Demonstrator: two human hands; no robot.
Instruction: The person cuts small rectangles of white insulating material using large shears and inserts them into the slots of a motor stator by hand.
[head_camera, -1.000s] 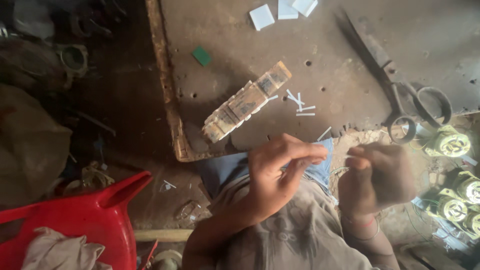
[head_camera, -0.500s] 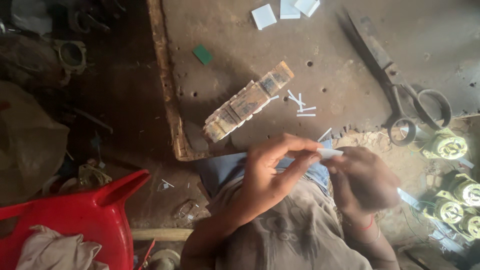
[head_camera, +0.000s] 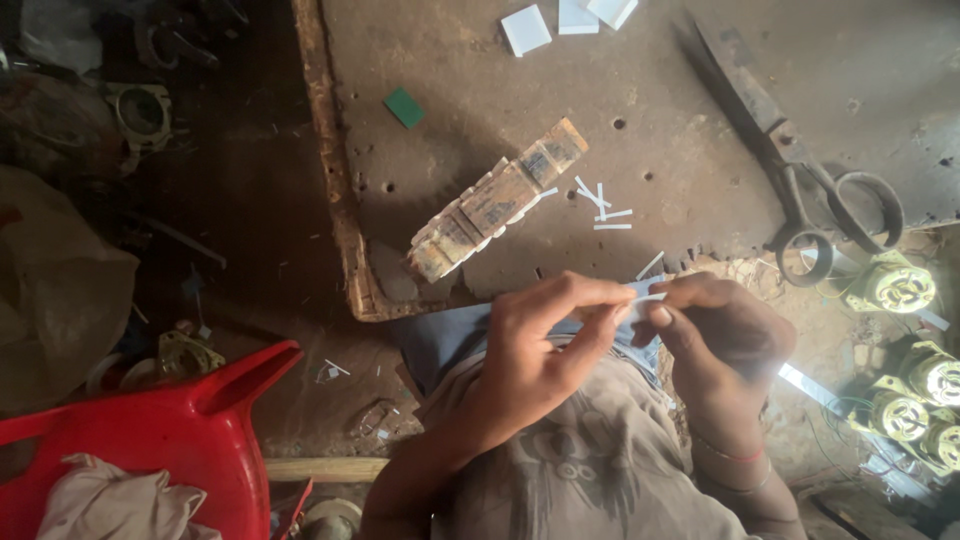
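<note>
Above lap, left hand, right hand pinch white strip.

A small repair workshop is shown. A scarred, drilled workboard is seen, with heavy shears, small electric motors and metal scrap scattered around.
</note>
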